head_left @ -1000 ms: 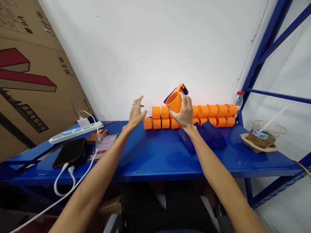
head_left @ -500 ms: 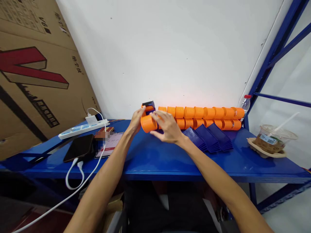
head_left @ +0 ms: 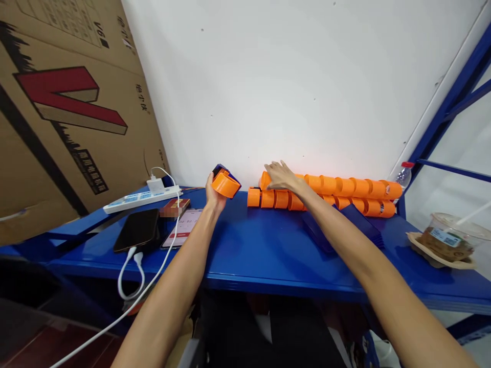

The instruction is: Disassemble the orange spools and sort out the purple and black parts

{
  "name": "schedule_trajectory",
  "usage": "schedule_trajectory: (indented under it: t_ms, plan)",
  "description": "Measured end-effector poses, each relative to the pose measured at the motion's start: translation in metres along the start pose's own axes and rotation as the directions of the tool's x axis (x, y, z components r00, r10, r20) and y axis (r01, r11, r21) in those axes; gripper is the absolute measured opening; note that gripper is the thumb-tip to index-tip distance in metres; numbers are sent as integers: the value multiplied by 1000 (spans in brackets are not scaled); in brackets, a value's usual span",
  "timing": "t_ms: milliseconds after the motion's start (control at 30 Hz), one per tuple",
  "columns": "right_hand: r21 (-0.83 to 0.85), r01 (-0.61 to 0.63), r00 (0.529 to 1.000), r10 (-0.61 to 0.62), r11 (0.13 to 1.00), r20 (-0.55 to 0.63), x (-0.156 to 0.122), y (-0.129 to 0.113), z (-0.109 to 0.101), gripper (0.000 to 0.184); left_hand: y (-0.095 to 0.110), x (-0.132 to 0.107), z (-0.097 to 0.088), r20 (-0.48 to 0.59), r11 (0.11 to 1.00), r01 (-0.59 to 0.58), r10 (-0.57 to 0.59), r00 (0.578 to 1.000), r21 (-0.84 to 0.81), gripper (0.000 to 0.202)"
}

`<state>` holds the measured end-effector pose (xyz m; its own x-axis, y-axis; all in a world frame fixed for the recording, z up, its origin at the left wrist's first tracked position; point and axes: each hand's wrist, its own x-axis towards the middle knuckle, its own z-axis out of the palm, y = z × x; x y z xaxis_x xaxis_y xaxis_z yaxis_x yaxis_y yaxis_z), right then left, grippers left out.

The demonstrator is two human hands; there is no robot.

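a clear plastic cup (head_left: pixel 447 240) of something brown, with a white straw, sits in a moulded pulp carrier (head_left: pixel 424 253) at the right of the counter (head_left: pixel 253 255); a red-capped clear bottle (head_left: pixel 403 176) stands behind two stacked rows of smooth orange rings (head_left: pixel 345 185), near their right end. the left hand (head_left: pixel 215 197) grips an orange plastic ring (head_left: pixel 225 185) with a dark blue backing, tilted above the counter. the right hand (head_left: pixel 283 176) is over the left end of the upper row, fingers spread; whether it grips anything, i cannot tell. flat dark blue panels (head_left: pixel 362 222) lie overlapping, partly hidden by the right forearm. the glossy blue counter meets a white wall (head_left: pixel 249 76), a printed cardboard box (head_left: pixel 126 158) leaning in at left
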<state>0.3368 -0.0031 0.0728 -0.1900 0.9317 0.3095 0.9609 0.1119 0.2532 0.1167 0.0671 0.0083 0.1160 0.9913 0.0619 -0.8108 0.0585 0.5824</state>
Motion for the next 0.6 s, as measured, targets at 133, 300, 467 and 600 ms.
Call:
schedule_trajectory:
  t_ms: [133,300,467,600]
  plan:
    - [-19,-14,990,16,1000,138,8,-12,-14,59,-4,3,1,24,999,-40,40,999,3,32]
    - [-53,-33,991,39,998,127,10,-13,-18,54,-10,12,-3,45,996,-85,84,996,26,30]
    - [-81,-34,990,45,996,135,8,-16,-16,57,-10,10,-2,50,996,-91,89,995,22,30]
    - [-72,-47,990,57,996,133,3,-15,-13,60,-8,2,3,55,998,-58,57,997,23,27]
